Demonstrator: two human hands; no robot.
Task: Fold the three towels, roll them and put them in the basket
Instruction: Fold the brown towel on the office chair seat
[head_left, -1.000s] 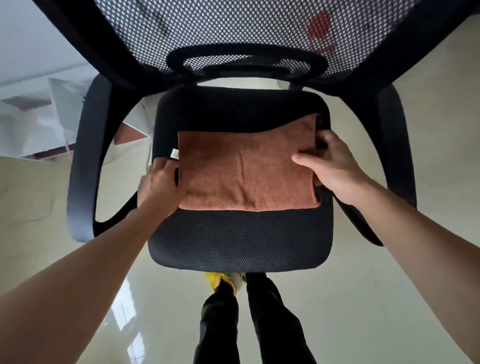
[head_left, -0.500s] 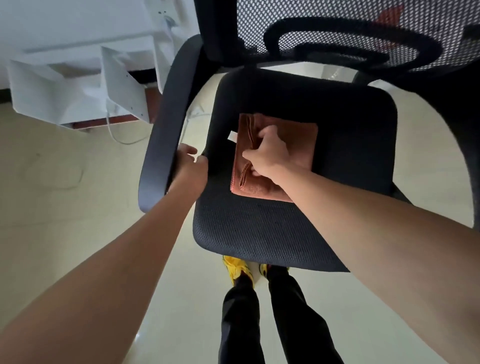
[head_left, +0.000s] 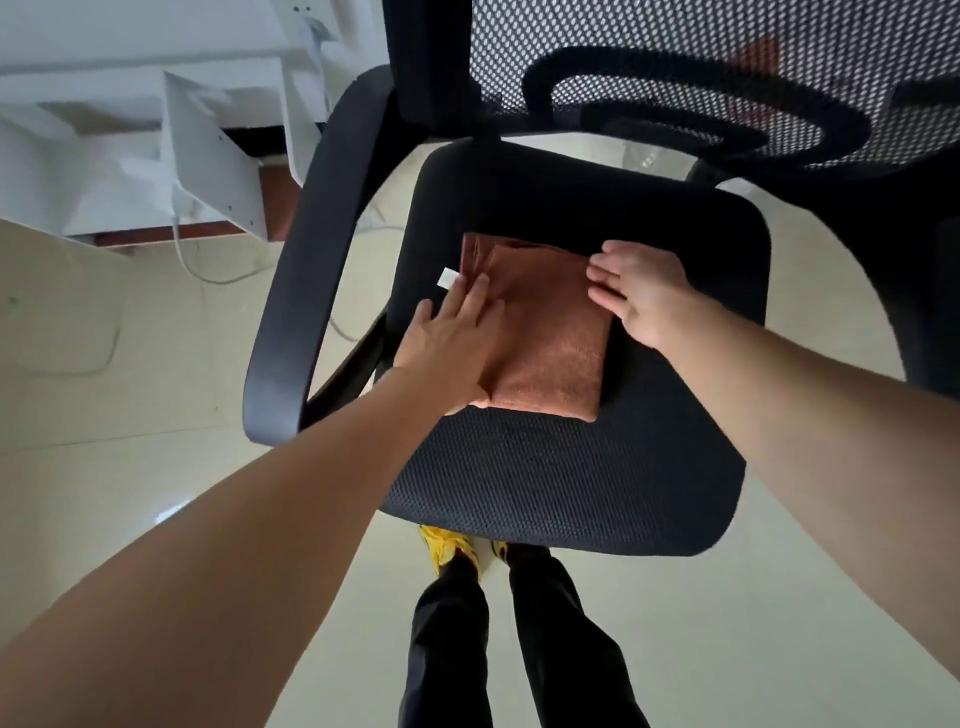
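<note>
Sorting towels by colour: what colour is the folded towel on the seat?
The towel is rust brown; head view.

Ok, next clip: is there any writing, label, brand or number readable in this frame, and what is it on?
No text can be read in this frame.
White tag at the left edge of the brown towel: too small and washed out, no print shows.
Red patch behind the chair's mesh backrest: blurred, cannot tell whether it bears writing.

A black mesh office chair (head_left: 561, 483) stands on a glossy pale floor (head_left: 104, 395), with white furniture (head_left: 208, 156) and a white cable (head_left: 208, 273) at far left
</note>
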